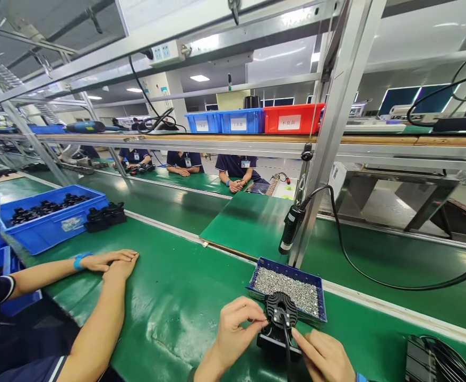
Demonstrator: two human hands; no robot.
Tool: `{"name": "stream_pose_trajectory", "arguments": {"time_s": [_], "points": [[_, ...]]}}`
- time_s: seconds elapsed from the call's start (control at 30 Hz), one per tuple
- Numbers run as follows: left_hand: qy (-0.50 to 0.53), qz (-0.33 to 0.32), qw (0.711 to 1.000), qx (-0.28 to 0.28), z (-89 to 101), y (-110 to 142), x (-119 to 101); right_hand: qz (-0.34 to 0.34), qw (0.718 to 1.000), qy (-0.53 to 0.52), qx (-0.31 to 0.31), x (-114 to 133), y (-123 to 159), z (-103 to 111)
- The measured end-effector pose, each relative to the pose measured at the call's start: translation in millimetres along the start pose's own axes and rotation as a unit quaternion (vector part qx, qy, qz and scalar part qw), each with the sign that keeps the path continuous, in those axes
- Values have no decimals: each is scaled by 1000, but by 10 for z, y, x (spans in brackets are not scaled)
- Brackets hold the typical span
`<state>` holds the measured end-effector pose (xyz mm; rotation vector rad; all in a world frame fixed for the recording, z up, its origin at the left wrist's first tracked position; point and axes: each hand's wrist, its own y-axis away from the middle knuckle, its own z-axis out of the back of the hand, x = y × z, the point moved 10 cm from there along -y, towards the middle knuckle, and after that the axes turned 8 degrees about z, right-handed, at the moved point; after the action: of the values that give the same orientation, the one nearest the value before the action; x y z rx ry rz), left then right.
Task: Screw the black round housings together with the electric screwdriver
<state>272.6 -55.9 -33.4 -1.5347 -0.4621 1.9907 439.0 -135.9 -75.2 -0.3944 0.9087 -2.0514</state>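
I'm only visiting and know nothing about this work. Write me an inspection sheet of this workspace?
Surface: green mat, creased and shiny near the front.
Job's things: black part with a round ribbed top; blue tray of small metal pieces just behind it.
Clutter: boxy black piece at right; black items beside a blue bin.
Hands: left hand and right hand touch the black part from opposite sides; exact grip unclear.
Cables: black cord on the part; coiled cable at right; looping cable on the hanging tool.
Surroundings: co-worker's hands at left; seated people opposite.
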Motion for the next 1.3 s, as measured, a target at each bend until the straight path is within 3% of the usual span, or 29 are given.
{"name": "stream_pose_trajectory", "arguments": {"time_s": [0.13,0.3,0.37,0.47,0.57,0.63,0.7,0.77,0.83,0.93,1.07,1.17,1.3], "points": [[-45,-82,995,14,-35,-55,-165,-16,1000,6,-14,11,81,-47],[-144,-176,971,68,-111,-40,-322,-124,990,25,-67,-267,190,58],[-191,-225,952,77,-110,-3,-396,-199,979,-1,-30,-557,215,-42],[-231,-272,930,92,-77,104,-391,-342,932,-50,111,-1091,293,-409],[-189,-191,957,112,22,124,-83,-397,888,-69,219,-1439,312,-745],[-142,-82,983,88,122,46,257,-416,860,-75,284,-1576,356,-955],[-138,26,988,68,126,-79,612,-435,835,-74,329,-1654,424,-1098],[-206,111,964,129,-108,-225,930,-445,822,-68,349,-1679,472,-1155],[-281,147,919,236,-482,-351,1147,-446,822,-59,349,-1665,480,-1134],[-334,149,864,347,-1003,-507,1311,-438,841,-41,315,-1623,442,-997],[-372,173,820,399,-1397,-602,1489,-437,867,-40,235,-1629,409,-782],[-381,190,813,397,-1433,-615,1543,-452,874,-71,166,-1676,384,-651],[-343,214,835,373,-1292,-601,1531,-484,860,-152,48,-1647,298,-431]]}}
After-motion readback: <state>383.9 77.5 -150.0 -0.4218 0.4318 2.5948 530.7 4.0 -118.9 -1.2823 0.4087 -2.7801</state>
